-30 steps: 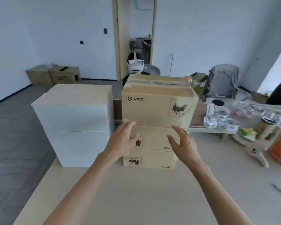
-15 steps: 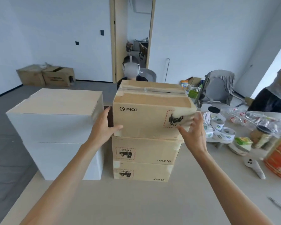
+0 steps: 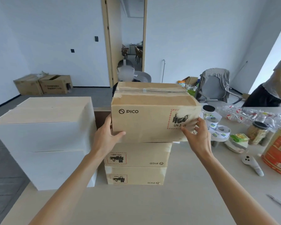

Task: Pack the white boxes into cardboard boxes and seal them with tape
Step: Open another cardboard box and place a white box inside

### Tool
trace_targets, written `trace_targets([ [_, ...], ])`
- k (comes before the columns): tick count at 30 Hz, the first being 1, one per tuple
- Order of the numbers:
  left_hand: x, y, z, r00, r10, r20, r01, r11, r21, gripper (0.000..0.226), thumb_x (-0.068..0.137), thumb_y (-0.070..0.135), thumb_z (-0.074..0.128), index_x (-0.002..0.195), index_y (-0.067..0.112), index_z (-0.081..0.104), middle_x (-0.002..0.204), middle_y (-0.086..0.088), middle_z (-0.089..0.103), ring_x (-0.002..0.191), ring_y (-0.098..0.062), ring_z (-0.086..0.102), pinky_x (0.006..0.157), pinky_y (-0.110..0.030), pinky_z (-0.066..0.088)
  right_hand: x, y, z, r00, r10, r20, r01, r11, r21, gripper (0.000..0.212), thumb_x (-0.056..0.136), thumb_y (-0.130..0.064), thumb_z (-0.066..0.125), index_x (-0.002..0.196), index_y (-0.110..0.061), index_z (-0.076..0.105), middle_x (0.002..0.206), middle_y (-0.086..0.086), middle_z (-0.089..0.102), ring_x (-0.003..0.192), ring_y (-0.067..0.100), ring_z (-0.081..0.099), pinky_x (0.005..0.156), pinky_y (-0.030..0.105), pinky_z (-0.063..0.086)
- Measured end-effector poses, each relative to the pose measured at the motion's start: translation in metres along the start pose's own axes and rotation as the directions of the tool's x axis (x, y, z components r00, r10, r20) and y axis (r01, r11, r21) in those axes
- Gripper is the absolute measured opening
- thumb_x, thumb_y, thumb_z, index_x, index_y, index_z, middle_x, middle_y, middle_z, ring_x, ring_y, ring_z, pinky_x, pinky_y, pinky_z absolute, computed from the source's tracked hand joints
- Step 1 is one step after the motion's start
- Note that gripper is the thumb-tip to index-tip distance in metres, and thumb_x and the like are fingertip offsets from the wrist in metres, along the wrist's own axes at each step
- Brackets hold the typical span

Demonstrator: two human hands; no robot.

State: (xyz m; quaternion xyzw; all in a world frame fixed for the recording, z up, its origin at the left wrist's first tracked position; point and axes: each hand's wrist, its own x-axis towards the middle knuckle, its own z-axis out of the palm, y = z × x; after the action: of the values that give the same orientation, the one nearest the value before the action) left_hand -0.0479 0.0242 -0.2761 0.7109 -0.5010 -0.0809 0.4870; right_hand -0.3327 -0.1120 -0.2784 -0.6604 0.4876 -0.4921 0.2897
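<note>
Now the left hand (image 3: 106,138) and right hand (image 3: 199,138) are clasping the top cardboard box (image 3: 149,122) above the stack (image 3: 136,175); lifting level is looking wisest.

White walls (image 3: 47,30), grey floor (image 3: 91,95), open wood doorway (image 3: 131,38), 1 grey chair (image 3: 212,88) rt, beige table (image 3: 136,205).

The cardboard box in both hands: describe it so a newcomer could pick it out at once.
On the pale table, to the right of the stacked white boxes, stands a pile of three cardboard boxes. It is the top box, gripped by the left hand and right hand. Alone among them, its PICO logo reads upright.
</note>
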Motion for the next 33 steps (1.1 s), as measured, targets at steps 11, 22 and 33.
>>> trace_targets([
  [11,-0.101,0.156,0.208,0.997,0.055,0.052,-0.044,0.980,-0.197,0.066,0.078,0.008,0.077,0.131,0.032,0.046,0.110,0.024,0.065,0.099,0.012,0.060,0.087,-0.025,0.050,-0.014,0.128,-0.256,0.987,0.101,-0.126,-0.098,0.995,0.029,0.051,0.080,-0.022,0.080,0.113,-0.021,0.042,0.116,-0.002,0.058,0.107,0.016,0.057,0.087,0.032,0.049],
  [22,-0.231,0.171,0.324,0.954,-0.217,0.207,0.267,0.929,-0.255,0.058,0.077,-0.005,0.073,0.122,0.020,0.046,0.117,0.003,0.061,0.114,-0.014,0.058,0.086,-0.019,0.044,-0.066,0.252,-0.359,0.948,0.319,0.014,-0.317,0.944,-0.092,0.054,0.078,-0.022,0.082,0.115,-0.014,0.044,0.120,0.008,0.059,0.114,0.023,0.056,0.096,0.045,0.050],
  [33,-0.290,0.125,0.333,0.710,-0.549,0.440,0.700,0.619,-0.357,0.051,0.073,-0.002,0.069,0.113,0.021,0.046,0.116,-0.004,0.061,0.111,-0.021,0.059,0.083,-0.033,0.049,-0.117,0.312,-0.338,0.833,0.475,0.282,-0.462,0.879,-0.116,0.048,0.080,-0.021,0.080,0.110,-0.013,0.043,0.115,-0.002,0.057,0.117,0.020,0.054,0.091,0.036,0.047],
])
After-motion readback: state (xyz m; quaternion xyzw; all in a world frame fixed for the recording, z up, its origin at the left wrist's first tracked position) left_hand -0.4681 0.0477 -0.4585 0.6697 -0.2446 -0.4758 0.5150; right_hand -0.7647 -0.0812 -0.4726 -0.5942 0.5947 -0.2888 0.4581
